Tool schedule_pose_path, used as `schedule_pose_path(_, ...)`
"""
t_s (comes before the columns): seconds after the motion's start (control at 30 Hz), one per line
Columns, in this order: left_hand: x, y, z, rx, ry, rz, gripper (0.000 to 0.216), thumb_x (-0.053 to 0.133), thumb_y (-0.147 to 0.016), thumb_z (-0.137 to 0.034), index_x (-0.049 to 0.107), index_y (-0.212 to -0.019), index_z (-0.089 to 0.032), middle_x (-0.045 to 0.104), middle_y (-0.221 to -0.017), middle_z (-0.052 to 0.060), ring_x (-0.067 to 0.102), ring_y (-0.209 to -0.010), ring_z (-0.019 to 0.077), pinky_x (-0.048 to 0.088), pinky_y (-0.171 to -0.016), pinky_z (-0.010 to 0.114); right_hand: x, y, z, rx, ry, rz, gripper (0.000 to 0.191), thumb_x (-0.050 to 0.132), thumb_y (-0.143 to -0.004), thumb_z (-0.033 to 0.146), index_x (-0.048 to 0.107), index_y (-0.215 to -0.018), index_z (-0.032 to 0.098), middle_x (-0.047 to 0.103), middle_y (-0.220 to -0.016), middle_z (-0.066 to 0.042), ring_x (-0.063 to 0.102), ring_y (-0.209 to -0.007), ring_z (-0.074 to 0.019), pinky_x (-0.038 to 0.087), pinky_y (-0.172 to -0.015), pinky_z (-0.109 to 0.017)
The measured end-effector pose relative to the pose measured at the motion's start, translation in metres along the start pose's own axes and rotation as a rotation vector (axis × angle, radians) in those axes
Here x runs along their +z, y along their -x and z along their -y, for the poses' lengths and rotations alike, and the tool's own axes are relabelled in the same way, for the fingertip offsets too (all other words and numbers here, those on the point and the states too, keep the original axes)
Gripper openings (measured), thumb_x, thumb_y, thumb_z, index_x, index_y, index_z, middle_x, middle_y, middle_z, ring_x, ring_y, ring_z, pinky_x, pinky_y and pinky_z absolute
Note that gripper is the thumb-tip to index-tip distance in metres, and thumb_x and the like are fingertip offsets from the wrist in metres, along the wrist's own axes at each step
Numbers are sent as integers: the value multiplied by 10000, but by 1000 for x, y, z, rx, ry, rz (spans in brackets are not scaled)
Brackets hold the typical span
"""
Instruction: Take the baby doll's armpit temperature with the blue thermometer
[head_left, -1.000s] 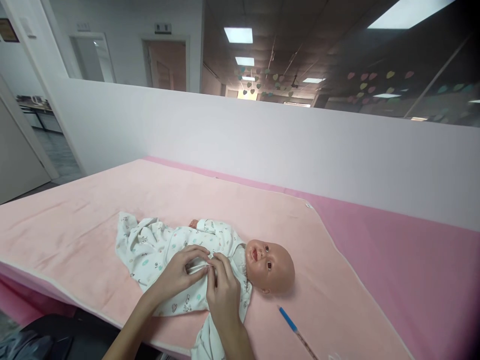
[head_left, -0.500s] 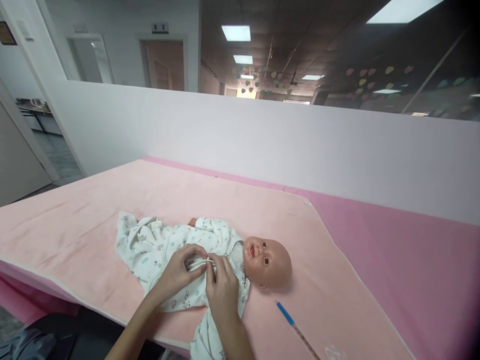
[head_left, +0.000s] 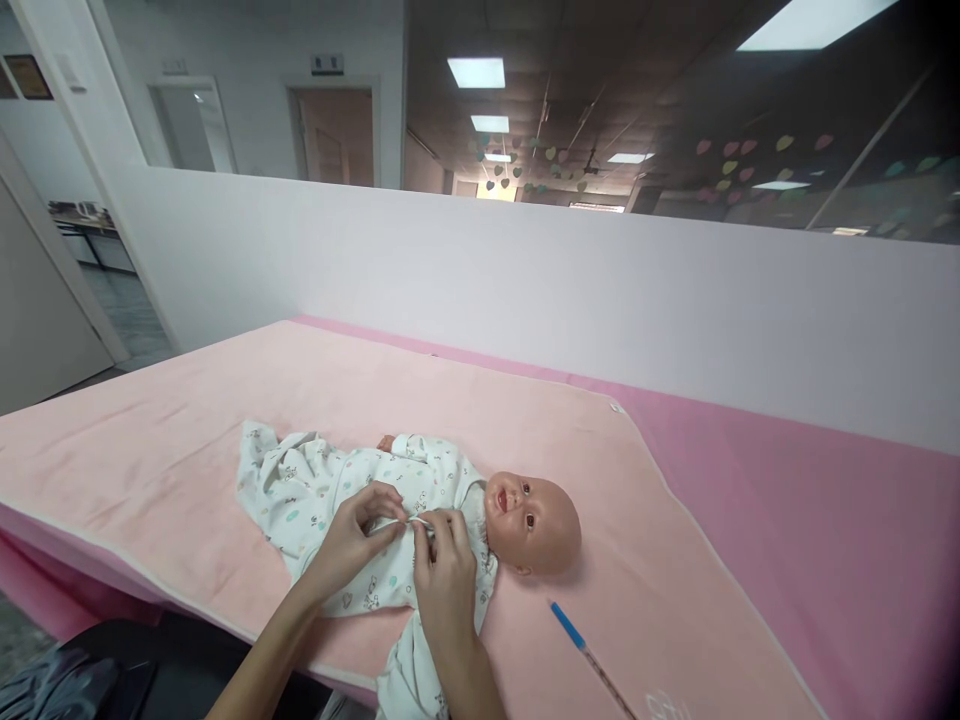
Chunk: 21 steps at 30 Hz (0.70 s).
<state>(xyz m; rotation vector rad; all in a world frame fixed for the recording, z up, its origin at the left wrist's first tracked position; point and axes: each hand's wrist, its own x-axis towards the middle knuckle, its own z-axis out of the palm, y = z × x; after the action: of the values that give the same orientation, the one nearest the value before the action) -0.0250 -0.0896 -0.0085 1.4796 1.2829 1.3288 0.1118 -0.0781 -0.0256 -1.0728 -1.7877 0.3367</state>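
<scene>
A baby doll point(head_left: 534, 525) lies on its back, its head toward the right. It wears a white printed baby gown point(head_left: 300, 500), with one small hand showing at the far sleeve. Over the chest, my left hand point(head_left: 360, 535) pinches a thin white tie string point(head_left: 411, 519) of the gown between thumb and fingertips. Close beside it, my right hand point(head_left: 444, 560) pinches the same string area, fingertips almost meeting the left ones. The near sleeve lies partly under my right forearm. Exactly how the string runs between the fingers is hidden.
A pink blanket point(head_left: 660, 600) covers the table over a darker pink cloth point(head_left: 825, 520). Near the doll's head lies a pen-like stick with a blue end point(head_left: 568, 625). A white partition wall point(head_left: 525, 270) rises behind the table. A dark seat point(head_left: 180, 660) is at lower left.
The loop of white string visible between my hands has become smaller, drawn in at the fingertips. My left fingers have shifted slightly; the doll stays in place.
</scene>
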Motion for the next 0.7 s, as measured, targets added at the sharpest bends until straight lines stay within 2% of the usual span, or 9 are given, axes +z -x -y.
schedule_pose_path(0.07, 0, 1, 2, 14, -29, -4, 193, 559, -782, -253, 519, -958, -184, 615, -914, 43, 592, -881, 157, 492, -784, 286, 0, 0, 0, 1, 20, 4, 190, 394, -912, 252, 556, -836, 186, 522, -818, -31, 552, -700, -117, 442, -609, -225)
schedule_pose_path(0.2, 6, 4, -4, 77, -167, 11, 239, 515, -813, -296, 552, -1029, -202, 571, -1099, 74, 530, -1052, 192, 434, -926, 342, -1, 1, 0, 15, 51, 19, 185, 388, -913, 263, 550, -868, 187, 519, -844, -31, 561, -711, -121, 441, -604, -227)
schedule_pose_path(0.3, 13, 5, -7, 96, -262, 1, 243, 484, -826, -289, 554, -1046, -215, 574, -1089, 76, 516, -1061, 205, 410, -944, 381, -2, 0, 0, 22, 54, 25, 197, 374, -915, 260, 556, -885, 191, 517, -865, -34, 560, -699, -118, 442, -602, -229)
schedule_pose_path(0.5, 15, 4, 1, 30, -118, -67, 253, 514, -804, -248, 523, -1054, -211, 595, -1015, 45, 557, -996, 173, 444, -889, 321, -2, -1, 1, 4, 67, 20, 196, 374, -917, 262, 550, -881, 184, 529, -845, -34, 569, -722, -129, 444, -612, -234)
schedule_pose_path(0.63, 12, 4, 7, 9, -63, -81, 262, 544, -790, -264, 549, -1046, -206, 606, -1022, 48, 559, -1008, 177, 437, -913, 327, -1, -1, 0, -31, 90, 8, 192, 373, -921, 257, 543, -870, 183, 548, -819, -29, 568, -722, -132, 441, -616, -235)
schedule_pose_path(0.7, 11, 3, 10, 25, -95, -82, 236, 550, -789, -277, 590, -1011, -203, 610, -1035, 53, 535, -1058, 190, 388, -984, 361, -1, -1, -1, -39, 101, 8, 197, 371, -923, 257, 543, -860, 185, 558, -805, -25, 566, -707, -130, 437, -609, -233)
